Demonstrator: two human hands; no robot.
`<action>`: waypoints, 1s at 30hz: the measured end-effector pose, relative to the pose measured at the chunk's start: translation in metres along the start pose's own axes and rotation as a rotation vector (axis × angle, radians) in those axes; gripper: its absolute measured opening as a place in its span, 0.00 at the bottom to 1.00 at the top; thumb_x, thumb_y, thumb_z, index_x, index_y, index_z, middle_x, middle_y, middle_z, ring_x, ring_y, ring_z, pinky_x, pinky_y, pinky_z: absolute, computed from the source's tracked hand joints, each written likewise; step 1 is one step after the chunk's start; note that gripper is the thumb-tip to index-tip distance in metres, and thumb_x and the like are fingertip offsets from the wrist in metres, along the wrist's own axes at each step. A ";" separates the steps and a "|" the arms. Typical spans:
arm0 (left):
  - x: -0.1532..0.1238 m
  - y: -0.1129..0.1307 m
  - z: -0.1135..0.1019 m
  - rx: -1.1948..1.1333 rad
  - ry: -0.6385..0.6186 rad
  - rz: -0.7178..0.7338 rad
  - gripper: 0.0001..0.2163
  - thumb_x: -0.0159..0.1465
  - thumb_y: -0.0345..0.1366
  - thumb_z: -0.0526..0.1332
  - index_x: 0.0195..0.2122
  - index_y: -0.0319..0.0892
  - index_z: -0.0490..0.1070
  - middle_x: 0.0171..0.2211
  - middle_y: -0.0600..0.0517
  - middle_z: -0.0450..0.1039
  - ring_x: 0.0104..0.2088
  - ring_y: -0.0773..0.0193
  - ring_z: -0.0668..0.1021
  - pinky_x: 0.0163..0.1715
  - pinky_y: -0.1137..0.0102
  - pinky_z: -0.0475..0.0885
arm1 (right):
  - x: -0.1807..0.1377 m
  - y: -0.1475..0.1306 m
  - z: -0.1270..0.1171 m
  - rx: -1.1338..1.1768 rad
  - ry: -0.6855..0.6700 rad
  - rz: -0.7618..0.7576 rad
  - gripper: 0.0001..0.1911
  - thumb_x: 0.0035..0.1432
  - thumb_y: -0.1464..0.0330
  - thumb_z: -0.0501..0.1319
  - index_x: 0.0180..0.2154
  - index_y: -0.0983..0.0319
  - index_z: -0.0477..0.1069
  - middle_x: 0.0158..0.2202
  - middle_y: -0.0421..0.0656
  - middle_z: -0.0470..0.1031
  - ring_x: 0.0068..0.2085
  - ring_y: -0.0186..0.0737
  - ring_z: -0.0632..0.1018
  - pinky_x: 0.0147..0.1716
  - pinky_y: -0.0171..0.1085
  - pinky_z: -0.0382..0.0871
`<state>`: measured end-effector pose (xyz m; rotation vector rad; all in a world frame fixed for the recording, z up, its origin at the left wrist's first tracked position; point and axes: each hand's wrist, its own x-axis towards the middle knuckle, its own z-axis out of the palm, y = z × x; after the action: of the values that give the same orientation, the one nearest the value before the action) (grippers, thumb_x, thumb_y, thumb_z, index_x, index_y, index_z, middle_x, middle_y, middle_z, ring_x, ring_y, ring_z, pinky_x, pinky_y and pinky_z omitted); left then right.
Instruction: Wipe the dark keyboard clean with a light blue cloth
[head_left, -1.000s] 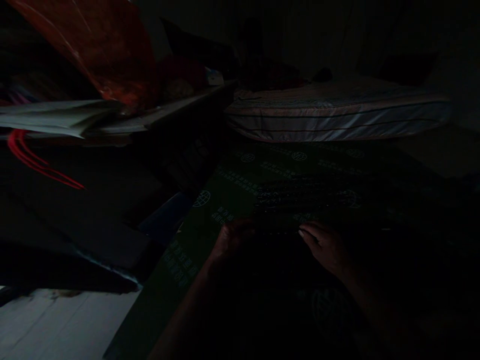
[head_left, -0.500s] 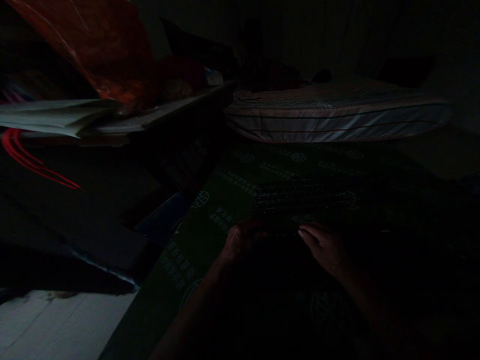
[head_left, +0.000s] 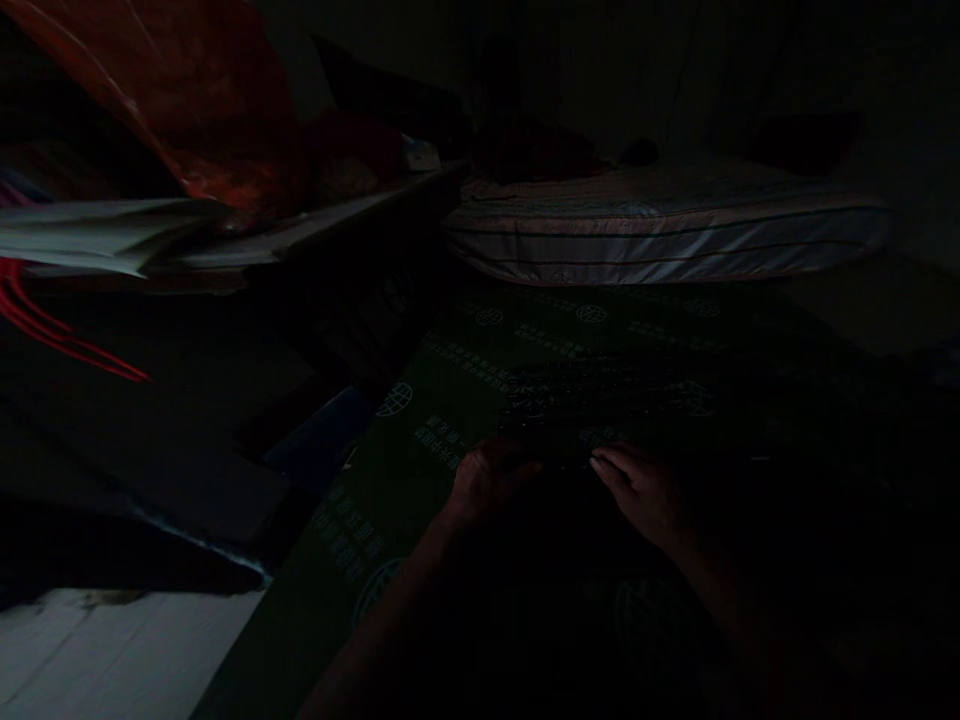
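Observation:
Very little light falls on the work. My left hand (head_left: pixel 484 478) is closed, its fingers bent around a thin dark strip (head_left: pixel 566 466) dotted with small pale specks. At the strip's other side, the thumb and fingers of my right hand (head_left: pixel 641 488) pinch it. A short stretch of it shows between the hands; its full shape is lost in the dark. Just beyond lie several similar dark strips (head_left: pixel 592 385) with pale specks, side by side on a green printed board (head_left: pixel 457 400).
On the left stands a cluttered table (head_left: pixel 300 232) with an orange bag (head_left: pixel 225 110), papers (head_left: pixel 105 232) and a hanging red cord (head_left: pixel 71 340). A striped mattress (head_left: pixel 645 240) lies at the back. Pale floor (head_left: pixel 120 650) shows at lower left.
The view has shifted slightly, so the surroundings sit a little further left. My left hand's fingers reach slightly further along the strip, toward my right hand. Both hands keep their hold.

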<state>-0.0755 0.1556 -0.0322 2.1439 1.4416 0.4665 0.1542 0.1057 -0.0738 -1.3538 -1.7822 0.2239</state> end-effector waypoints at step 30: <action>-0.031 0.094 -0.015 -0.371 -0.077 0.118 0.14 0.60 0.50 0.61 0.39 0.47 0.78 0.36 0.52 0.79 0.39 0.55 0.79 0.36 0.65 0.74 | 0.005 0.003 -0.002 0.120 0.008 0.092 0.14 0.64 0.63 0.52 0.33 0.58 0.75 0.34 0.45 0.79 0.36 0.43 0.80 0.36 0.39 0.74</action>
<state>-0.0250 0.1017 0.0353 1.9288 1.0918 0.6331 0.1577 0.1107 -0.0714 -1.3501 -1.6744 0.3686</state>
